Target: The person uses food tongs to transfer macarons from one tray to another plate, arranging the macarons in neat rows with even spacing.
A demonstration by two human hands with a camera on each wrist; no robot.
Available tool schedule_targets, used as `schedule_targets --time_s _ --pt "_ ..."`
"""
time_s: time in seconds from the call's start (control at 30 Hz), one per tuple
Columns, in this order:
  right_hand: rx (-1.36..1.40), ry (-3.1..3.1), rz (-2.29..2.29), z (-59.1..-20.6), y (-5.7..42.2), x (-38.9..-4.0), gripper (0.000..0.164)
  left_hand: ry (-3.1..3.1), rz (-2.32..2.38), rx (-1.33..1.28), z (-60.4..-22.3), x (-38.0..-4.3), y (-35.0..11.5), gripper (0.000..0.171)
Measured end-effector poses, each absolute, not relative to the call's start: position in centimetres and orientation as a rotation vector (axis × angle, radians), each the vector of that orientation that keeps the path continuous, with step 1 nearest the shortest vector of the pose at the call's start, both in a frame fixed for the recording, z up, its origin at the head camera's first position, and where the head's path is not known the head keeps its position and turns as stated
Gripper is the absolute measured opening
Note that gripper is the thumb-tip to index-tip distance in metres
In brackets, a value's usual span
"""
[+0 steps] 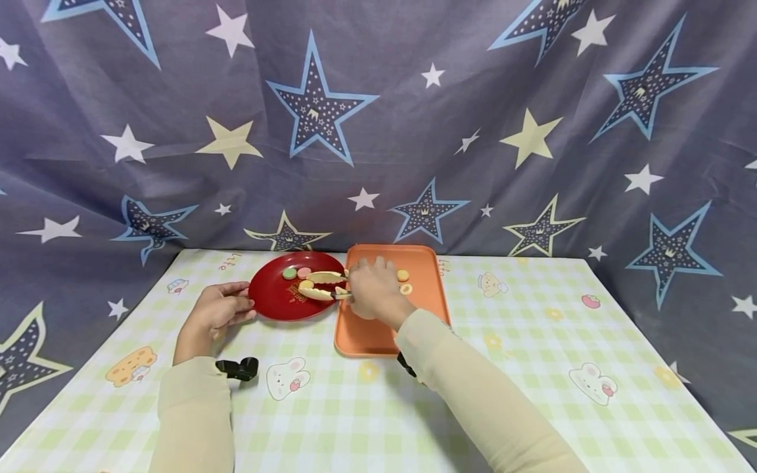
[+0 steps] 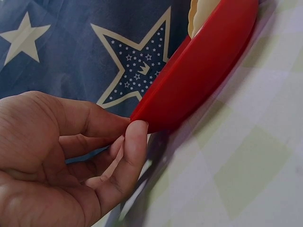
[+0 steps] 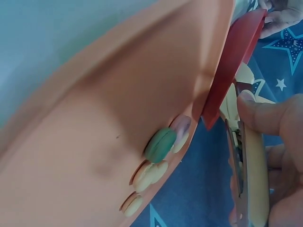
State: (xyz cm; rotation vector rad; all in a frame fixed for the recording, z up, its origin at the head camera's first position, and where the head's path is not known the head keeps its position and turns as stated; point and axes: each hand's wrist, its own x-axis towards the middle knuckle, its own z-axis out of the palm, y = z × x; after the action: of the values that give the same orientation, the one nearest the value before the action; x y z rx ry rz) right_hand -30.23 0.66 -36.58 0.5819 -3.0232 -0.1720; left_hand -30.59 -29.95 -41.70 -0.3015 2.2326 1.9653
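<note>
My left hand (image 1: 217, 314) pinches the left rim of a red plate (image 1: 269, 303) between thumb and fingers; the left wrist view shows this rim (image 2: 184, 90) close up. Tongs with cream-coloured tips (image 1: 319, 295) are gripped in my right hand (image 1: 375, 289), reaching leftward over the plate. Between the tips is a small yellow macaron (image 1: 307, 284). A green macaron (image 1: 289, 272) and a pink macaron (image 1: 304, 272) lie on the plate just behind them. In the right wrist view, the thumb presses along the tongs' handle (image 3: 255, 175).
Right of the plate lies an orange tray (image 1: 361, 335), partly under my right hand. It holds several macarons, among them a green one (image 3: 160, 145), a purple one (image 3: 180, 125) and a yellow one (image 1: 403, 276). A checked cloth (image 1: 508, 394) covers the table; a star-patterned curtain (image 1: 378, 131) hangs behind.
</note>
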Motion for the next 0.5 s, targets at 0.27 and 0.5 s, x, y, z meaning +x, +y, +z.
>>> schedule_targets --time_s 0.27,0.5 --pt "0.535 -3.004 -0.178 -36.44 1.09 -30.51 0.034 2.234 1.97 -0.294 -41.77 -30.58 -30.0 0.064" --pt "0.484 -2.984 -0.251 -36.5 1.09 -30.79 0.04 2.237 1.968 -0.288 -41.79 -30.51 -30.0 0.064"
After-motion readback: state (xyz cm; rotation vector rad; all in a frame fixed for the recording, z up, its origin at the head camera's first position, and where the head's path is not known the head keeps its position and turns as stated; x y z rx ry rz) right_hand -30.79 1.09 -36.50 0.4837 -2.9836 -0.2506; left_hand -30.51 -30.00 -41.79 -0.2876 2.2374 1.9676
